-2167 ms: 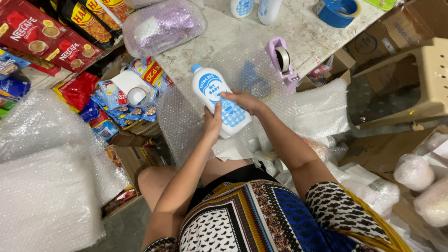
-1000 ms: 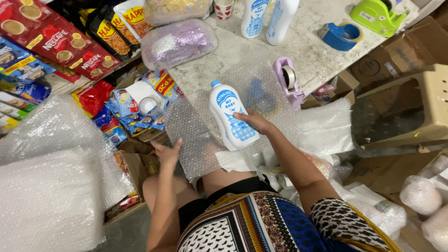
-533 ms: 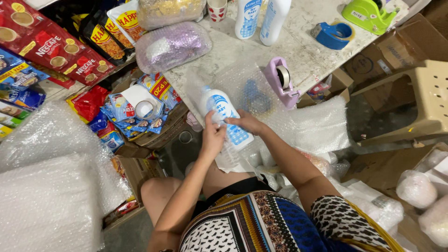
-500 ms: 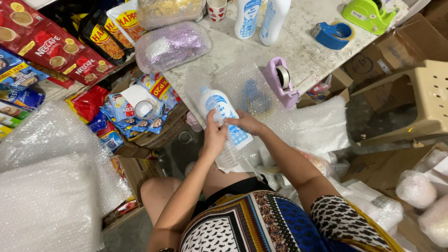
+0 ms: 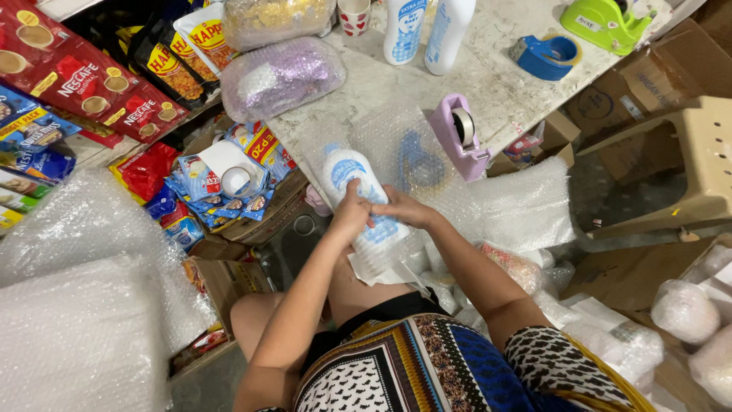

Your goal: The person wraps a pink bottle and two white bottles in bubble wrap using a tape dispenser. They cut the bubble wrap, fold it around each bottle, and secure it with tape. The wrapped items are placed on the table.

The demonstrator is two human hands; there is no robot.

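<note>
Your left hand (image 5: 352, 207) and right hand (image 5: 404, 207): fingers closed on the white bottle (image 5: 358, 191), bubble wrap (image 5: 396, 145) around it, at the marble surface (image 5: 488, 76) edge. Purple tape dispenser (image 5: 460, 133) just beside; boxes, snack packs left.

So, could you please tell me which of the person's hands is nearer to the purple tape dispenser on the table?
Right. The right hand lies on the white bottle on the side facing the purple tape dispenser; the left hand grips the bottle's far side, further from it.
</note>
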